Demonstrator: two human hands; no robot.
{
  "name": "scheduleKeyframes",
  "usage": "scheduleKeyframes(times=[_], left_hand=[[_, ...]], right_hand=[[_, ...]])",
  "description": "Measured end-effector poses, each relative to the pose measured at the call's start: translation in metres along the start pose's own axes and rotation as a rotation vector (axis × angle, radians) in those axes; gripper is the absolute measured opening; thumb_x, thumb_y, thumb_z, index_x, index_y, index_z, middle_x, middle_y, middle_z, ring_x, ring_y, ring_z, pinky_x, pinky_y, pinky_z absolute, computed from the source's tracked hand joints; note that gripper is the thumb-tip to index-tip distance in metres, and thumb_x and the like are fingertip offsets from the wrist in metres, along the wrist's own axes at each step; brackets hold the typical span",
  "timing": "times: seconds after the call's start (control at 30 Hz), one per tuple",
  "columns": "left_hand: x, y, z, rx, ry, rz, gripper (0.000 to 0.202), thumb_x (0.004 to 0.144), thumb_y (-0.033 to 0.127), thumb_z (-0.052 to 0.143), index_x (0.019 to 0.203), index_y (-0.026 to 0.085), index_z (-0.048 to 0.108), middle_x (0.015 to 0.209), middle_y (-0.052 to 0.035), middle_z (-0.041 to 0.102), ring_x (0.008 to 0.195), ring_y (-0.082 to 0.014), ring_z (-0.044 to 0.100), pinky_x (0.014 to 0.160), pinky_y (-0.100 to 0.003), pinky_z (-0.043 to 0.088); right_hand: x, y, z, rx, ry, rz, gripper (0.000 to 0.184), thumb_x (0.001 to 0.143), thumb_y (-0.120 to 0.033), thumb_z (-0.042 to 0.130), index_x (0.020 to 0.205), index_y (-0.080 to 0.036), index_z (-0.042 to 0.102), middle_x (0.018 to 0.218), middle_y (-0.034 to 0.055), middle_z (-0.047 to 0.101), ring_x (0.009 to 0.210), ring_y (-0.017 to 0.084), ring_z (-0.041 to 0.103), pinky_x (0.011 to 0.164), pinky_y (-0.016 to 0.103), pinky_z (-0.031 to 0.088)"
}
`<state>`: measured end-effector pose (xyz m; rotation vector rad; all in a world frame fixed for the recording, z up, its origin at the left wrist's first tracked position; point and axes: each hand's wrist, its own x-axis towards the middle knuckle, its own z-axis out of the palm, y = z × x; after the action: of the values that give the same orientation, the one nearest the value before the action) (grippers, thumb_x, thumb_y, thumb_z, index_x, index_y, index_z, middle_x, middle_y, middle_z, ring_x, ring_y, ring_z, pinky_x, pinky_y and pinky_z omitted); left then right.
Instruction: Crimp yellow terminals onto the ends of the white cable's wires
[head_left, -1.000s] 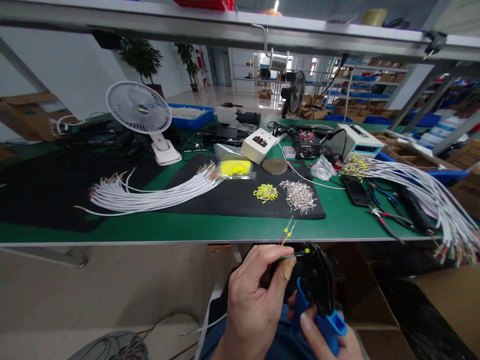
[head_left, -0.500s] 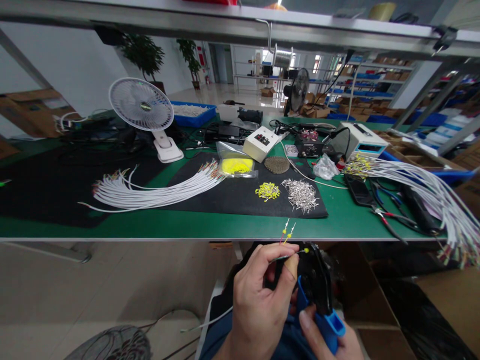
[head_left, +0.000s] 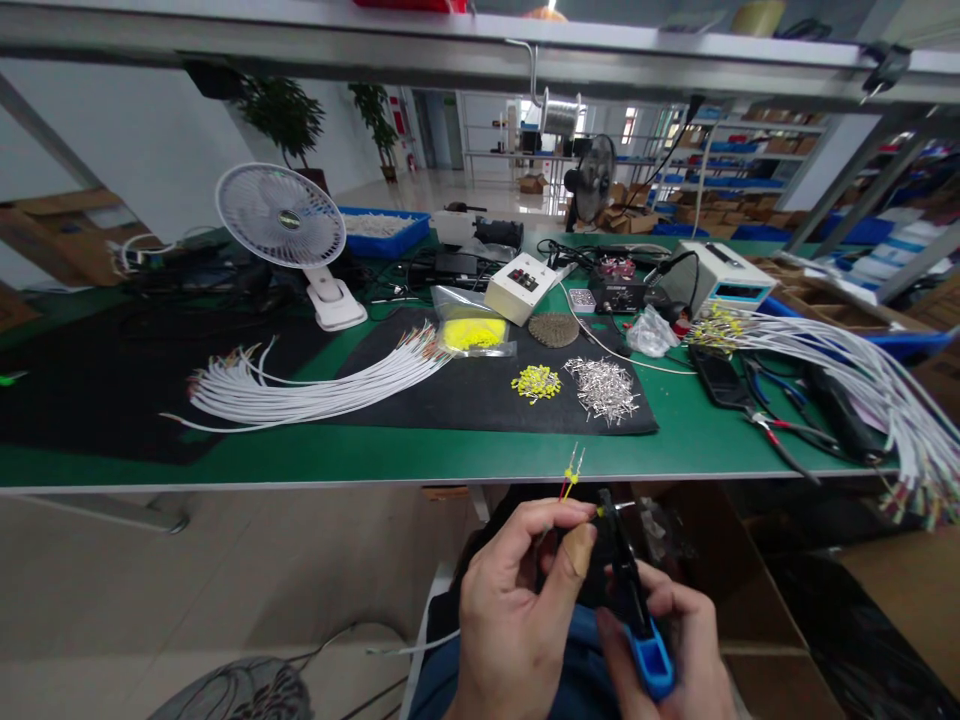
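Thumb and fingers of my left hand (head_left: pixel 517 605) pinch the end of a white cable (head_left: pixel 420 648), whose thin cores fan out. Two of those cores, one red and one yellow, point upward and carry yellow-collared terminals (head_left: pixel 571 476) with silver pins. Around the handles of a blue and black crimping tool (head_left: pixel 643 630) my right hand (head_left: pixel 679 640) is closed. The tool's black jaws sit at the left fingertips, beside another yellow-collared terminal whose silver pin sticks out to the right. Whether the jaws are clamped on it I cannot tell.
On the black mat (head_left: pixel 480 400) lie white cables (head_left: pixel 315 385), yellow-collared terminals (head_left: pixel 536 383) and silver terminals (head_left: pixel 604 390). A bag of yellow pieces (head_left: pixel 474 333) is behind. Pliers (head_left: pixel 787 440) and more cables (head_left: pixel 847 370) occupy the right side. A fan (head_left: pixel 285 220) stands left.
The crimping tool has turned more edge-on, with its jaws now at the left fingertips. A silver pin now shows on the right of the jaws. My left hand has barely moved.
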<state>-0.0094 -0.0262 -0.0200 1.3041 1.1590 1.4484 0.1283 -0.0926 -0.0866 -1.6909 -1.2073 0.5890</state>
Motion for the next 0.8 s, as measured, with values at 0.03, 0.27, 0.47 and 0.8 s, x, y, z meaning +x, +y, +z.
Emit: scheduleKeyframes(times=[0.03,0.27,0.47,0.8], left_hand=[[0.0,0.0,-0.002,-0.019,-0.003,-0.034,0.009,0.098,0.03,0.073,0.101,0.024,0.079,0.102,-0.0022,0.079,0.091,-0.0164,0.074,0.079,-0.02,0.057],[0.0,-0.004,-0.013,-0.117,-0.073,-0.079,0.008,0.097,0.028,0.075,0.101,0.025,0.081,0.102,-0.0018,0.077,0.091,-0.0152,0.073,0.081,-0.018,0.058],[-0.001,-0.002,-0.015,-0.149,-0.095,-0.008,0.011,0.097,0.02,0.075,0.101,0.028,0.082,0.103,-0.0001,0.078,0.093,-0.0144,0.074,0.084,-0.018,0.059],[-0.001,-0.001,-0.015,-0.081,-0.085,0.09,0.014,0.095,0.015,0.075,0.098,0.028,0.081,0.098,0.0028,0.079,0.091,-0.0111,0.075,0.083,-0.013,0.059]], right_hand=[[0.0,0.004,-0.001,-0.01,0.002,0.008,0.04,0.092,-0.051,0.068,0.117,-0.027,0.047,0.129,0.013,0.073,0.112,0.032,0.074,0.091,0.038,0.055],[0.016,0.021,-0.013,-0.14,-0.151,-0.432,0.065,0.094,-0.032,0.049,0.158,-0.026,0.04,0.15,0.0109,0.054,0.136,0.035,0.055,0.11,0.045,0.045],[0.02,0.022,-0.012,-0.135,-0.168,-0.441,0.07,0.086,-0.016,0.047,0.155,-0.023,0.039,0.148,0.0139,0.049,0.136,0.035,0.05,0.112,0.052,0.042],[0.026,0.008,-0.015,-0.232,-0.106,-0.521,0.065,0.081,-0.01,0.045,0.146,-0.02,0.046,0.13,0.0152,0.06,0.12,0.034,0.06,0.097,0.052,0.053]])
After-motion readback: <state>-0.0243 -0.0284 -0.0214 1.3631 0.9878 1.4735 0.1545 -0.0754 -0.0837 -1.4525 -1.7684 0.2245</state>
